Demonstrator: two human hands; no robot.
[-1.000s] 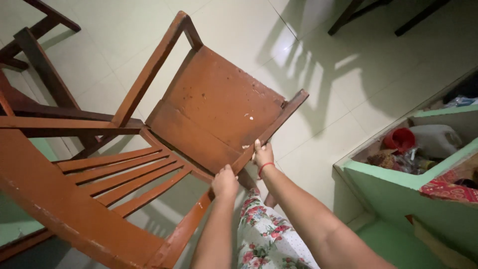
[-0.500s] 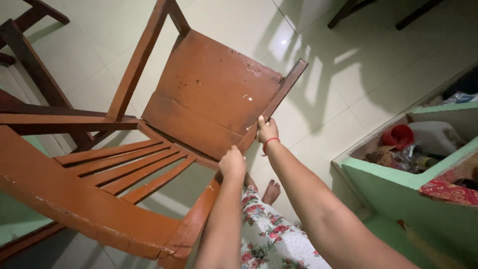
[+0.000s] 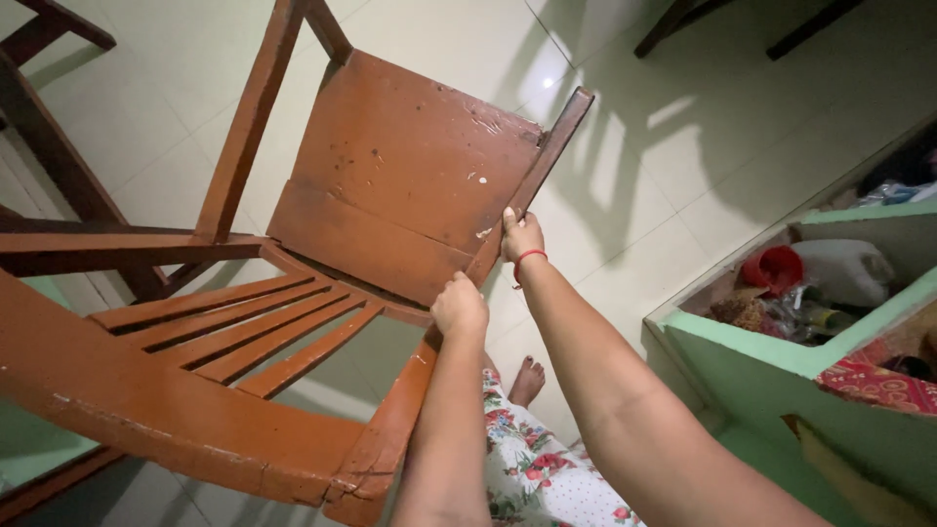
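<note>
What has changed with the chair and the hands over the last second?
The wooden chair has swung further up and away in the view, and the right hand has slid higher along its side rail. The left hand still grips the rear corner. The green shelf stayed put.

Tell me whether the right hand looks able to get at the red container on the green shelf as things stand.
Probably not right away: the right hand grips the chair side rail, with open floor before the red container on the green shelf.

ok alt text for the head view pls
Seen from above, both hands grip a brown wooden chair: the left hand at the seat's rear corner, the right hand on its side rail. Pale floor tiles lie below and a green shelf of clutter stands at right.
</note>
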